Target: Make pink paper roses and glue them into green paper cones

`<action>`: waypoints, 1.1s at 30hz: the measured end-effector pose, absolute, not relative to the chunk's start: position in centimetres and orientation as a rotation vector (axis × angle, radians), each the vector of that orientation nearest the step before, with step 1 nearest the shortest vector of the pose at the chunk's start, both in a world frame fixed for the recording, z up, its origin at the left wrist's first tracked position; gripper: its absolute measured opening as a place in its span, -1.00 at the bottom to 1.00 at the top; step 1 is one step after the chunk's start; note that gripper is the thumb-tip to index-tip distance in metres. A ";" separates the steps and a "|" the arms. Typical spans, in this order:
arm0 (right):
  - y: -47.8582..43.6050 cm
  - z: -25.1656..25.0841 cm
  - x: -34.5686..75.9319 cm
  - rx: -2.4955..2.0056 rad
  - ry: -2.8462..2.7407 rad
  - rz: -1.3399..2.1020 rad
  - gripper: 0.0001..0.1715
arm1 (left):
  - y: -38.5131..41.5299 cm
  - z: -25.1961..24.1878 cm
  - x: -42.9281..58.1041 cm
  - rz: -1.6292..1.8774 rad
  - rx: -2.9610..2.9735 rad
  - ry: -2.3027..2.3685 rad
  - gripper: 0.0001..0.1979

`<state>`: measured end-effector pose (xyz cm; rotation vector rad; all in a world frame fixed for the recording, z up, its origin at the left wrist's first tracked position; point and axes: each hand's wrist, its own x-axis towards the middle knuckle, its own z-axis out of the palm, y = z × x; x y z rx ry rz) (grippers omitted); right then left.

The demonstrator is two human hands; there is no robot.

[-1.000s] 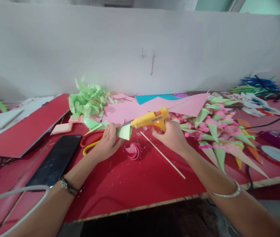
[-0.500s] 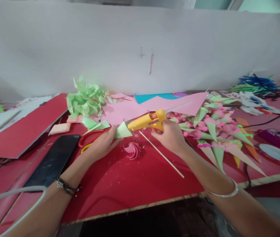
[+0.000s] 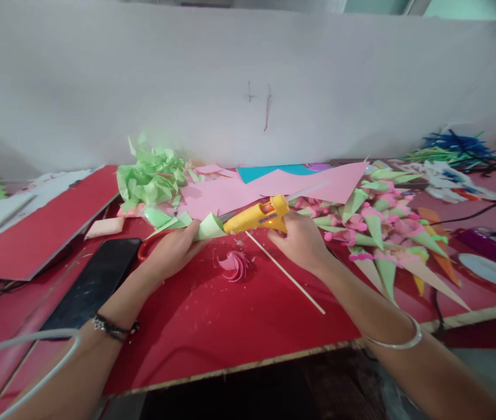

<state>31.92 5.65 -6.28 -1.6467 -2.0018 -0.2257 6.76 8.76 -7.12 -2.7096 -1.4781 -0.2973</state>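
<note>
My left hand (image 3: 170, 252) grips a small light-green paper cone (image 3: 209, 227), its open mouth turned to the right. My right hand (image 3: 303, 240) holds a yellow glue gun (image 3: 257, 216) by the handle, with the nozzle pointing left into the cone's mouth. An orange light glows on the gun's body. Both hands hover just above the red table (image 3: 239, 326). Below the cone lies a pink paper flower (image 3: 234, 264), and a thin wooden stick (image 3: 286, 273) lies slanted under my right hand.
A black phone (image 3: 94, 283) and red-handled scissors (image 3: 149, 248) lie to the left. Crumpled green paper (image 3: 152, 178) and pink sheets (image 3: 248, 189) sit behind. Several finished paper cones (image 3: 388, 245) pile up at right, beside cables and a purple power strip (image 3: 491, 248). A white wall stands behind.
The cone has turned so its mouth faces the glue gun. The gun has tilted and slid slightly left and down, its nozzle now at the cone's opening.
</note>
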 end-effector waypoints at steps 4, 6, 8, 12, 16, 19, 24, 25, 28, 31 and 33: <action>5.5 -6.1 31.9 -1.630 -2.019 -0.216 -0.72 | 8.8 -6.9 6.5 -0.285 -2.675 -1.500 -0.75; 5.5 -6.1 32.0 -1.621 -2.026 -0.228 -0.71 | 8.9 -6.9 6.3 -0.279 -2.644 -1.510 -0.75; 5.6 -6.1 32.1 -1.612 -2.025 -0.243 -0.71 | 9.0 -6.8 6.2 -0.256 -2.620 -1.522 -0.75; 5.6 -6.2 32.1 -1.556 -1.993 -0.248 -0.69 | 8.8 -6.3 6.1 -0.203 -2.598 -1.535 -0.75; 5.6 -6.2 32.1 -1.458 -1.972 -0.234 -0.56 | 8.7 -6.1 6.2 -0.230 -2.587 -1.505 -0.75; 5.5 -6.2 32.0 -1.443 -1.973 -0.239 -0.53 | 8.7 -6.1 6.3 -0.229 -2.573 -1.504 -0.75; 5.5 -6.2 32.1 -1.469 -1.977 -0.318 -0.60 | 8.6 -6.1 6.4 -0.211 -2.544 -1.541 -0.76; 5.5 -6.2 32.1 -1.472 -1.986 -0.330 -0.62 | 8.6 -6.1 6.4 -0.215 -2.536 -1.553 -0.75; 5.5 -6.2 32.1 -1.490 -2.000 -0.352 -0.68 | 8.6 -6.0 6.3 -0.232 -2.532 -1.572 -0.73; 5.5 -6.1 32.1 -1.530 -2.009 -0.345 -0.73 | 8.7 -6.1 6.2 -0.253 -2.546 -1.576 -0.71; 5.5 -6.1 32.1 -1.547 -2.011 -0.327 -0.72 | 8.7 -6.2 6.2 -0.270 -2.554 -1.576 -0.72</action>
